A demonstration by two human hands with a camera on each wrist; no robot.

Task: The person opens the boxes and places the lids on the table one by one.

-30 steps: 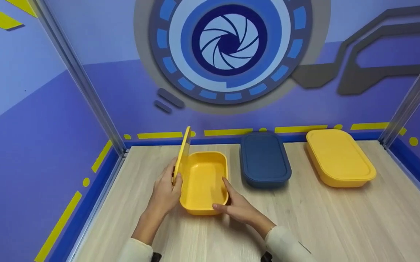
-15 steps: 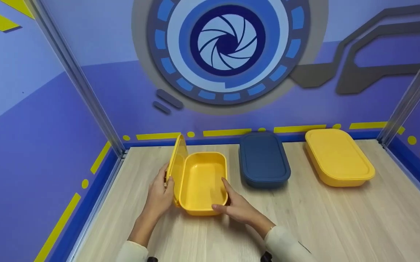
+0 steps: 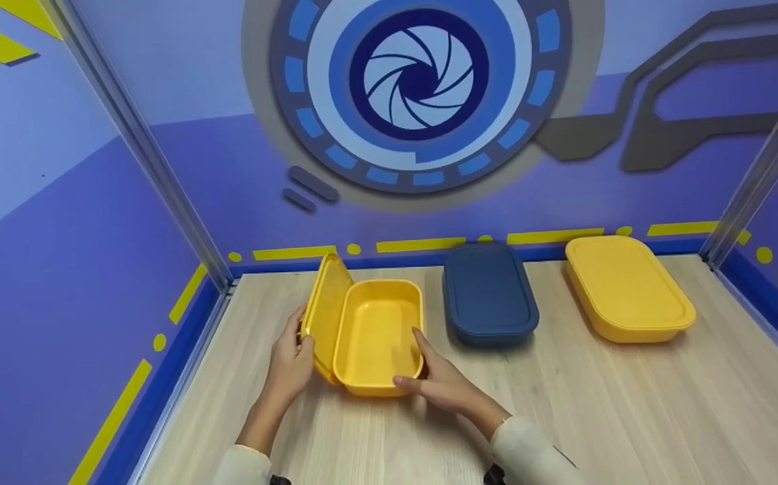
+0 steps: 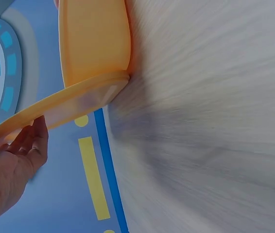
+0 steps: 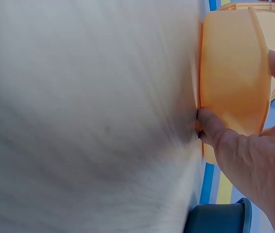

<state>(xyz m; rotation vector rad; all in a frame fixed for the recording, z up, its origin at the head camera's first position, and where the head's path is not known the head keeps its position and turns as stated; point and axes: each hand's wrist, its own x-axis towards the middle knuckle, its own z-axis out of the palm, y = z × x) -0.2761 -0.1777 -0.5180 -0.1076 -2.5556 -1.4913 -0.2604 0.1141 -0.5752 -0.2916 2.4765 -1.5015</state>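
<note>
A yellow lunch box (image 3: pixel 378 343) stands uncovered on the table, with nothing inside it. Its yellow lid (image 3: pixel 327 316) leans outward along the left side, tilted up from the box's edge. My left hand (image 3: pixel 287 364) pinches the lid's outer edge, thumb on the inner face; the left wrist view shows the lid (image 4: pixel 74 104) meeting the box's side low down. At the box's near right corner, my right hand (image 3: pixel 452 387) grips the wall, thumb over the rim. In the right wrist view fingers (image 5: pixel 213 124) press against the box's outer side (image 5: pixel 234 68).
To the right of the box sits a dark blue lidded box (image 3: pixel 491 293). Farther right is another yellow lidded box (image 3: pixel 631 289). The wooden table (image 3: pixel 604 417) ends at blue printed walls (image 3: pixel 254 188) at the back and sides.
My left hand has swung the lid outward to the left, from nearly upright to a wider tilt. The right hand and the box have stayed in place.
</note>
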